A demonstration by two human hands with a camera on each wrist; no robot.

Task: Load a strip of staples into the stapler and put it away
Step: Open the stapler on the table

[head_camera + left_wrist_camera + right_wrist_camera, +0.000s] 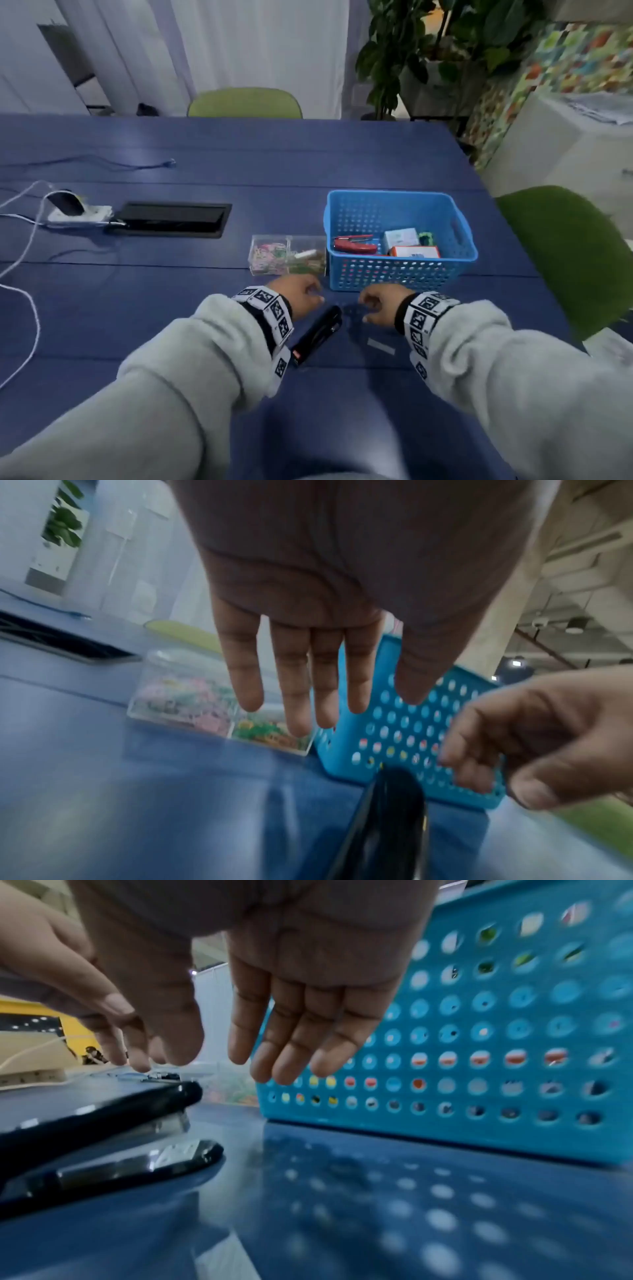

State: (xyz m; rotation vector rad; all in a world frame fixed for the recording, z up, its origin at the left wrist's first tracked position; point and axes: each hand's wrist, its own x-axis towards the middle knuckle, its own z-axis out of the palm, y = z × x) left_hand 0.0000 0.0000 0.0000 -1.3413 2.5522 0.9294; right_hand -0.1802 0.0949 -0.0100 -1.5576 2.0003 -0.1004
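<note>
A black plastic stapler (318, 335) lies closed on the dark blue counter (171, 308), set at a slant just in front of a light blue perforated plastic basket (399, 274). A short silver strip of staples (381, 345) lies flat on the counter to the right of the stapler, apart from it and near the right wrist.

The left hand (297, 297) hovers above the far end of the stapler. In the left wrist view its fingers (294, 685) are straight and slightly spread, and it holds nothing. The right hand (382, 304) hangs over the counter between the stapler and the basket's front wall. In the right wrist view its fingers (291, 1031) are loosely extended and point downward, and it too holds nothing. The two hands are near each other but not touching.

Inside the basket lie a red stapler (352, 244) and a few small boxes (401, 238). A clear plastic organiser box (287, 255) with coloured clips stands just beside the basket's left wall. Farther left on the counter are a black recessed cable hatch (169, 219) and a white power strip (80, 214) with white cables.
</note>
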